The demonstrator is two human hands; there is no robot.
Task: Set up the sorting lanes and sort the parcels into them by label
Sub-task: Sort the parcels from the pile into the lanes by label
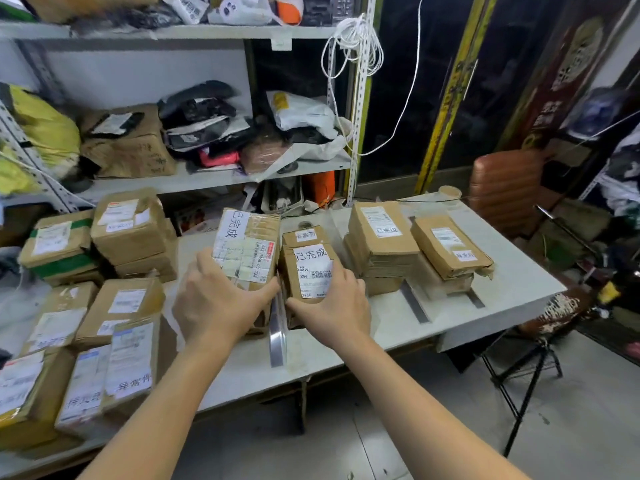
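On the white table (pixel 408 320) stand several brown cardboard parcels with white labels, separated by clear lane dividers (pixel 278 327). My left hand (pixel 214 299) grips the near end of a taped parcel (pixel 247 251) left of the middle divider. My right hand (pixel 332 303) holds the near end of a smaller labelled parcel (pixel 311 268) just right of that divider. Further right sit two more parcel stacks, one (pixel 381 244) in the adjoining lane and one (pixel 450 254) at the far right.
A pile of labelled parcels (pixel 86 323) covers the table's left side. Metal shelving (pixel 207 178) behind holds bags and boxes. A folding stool (pixel 526 368) and a brown chair (pixel 505 188) stand to the right. White cord (pixel 360 39) hangs from the shelf post.
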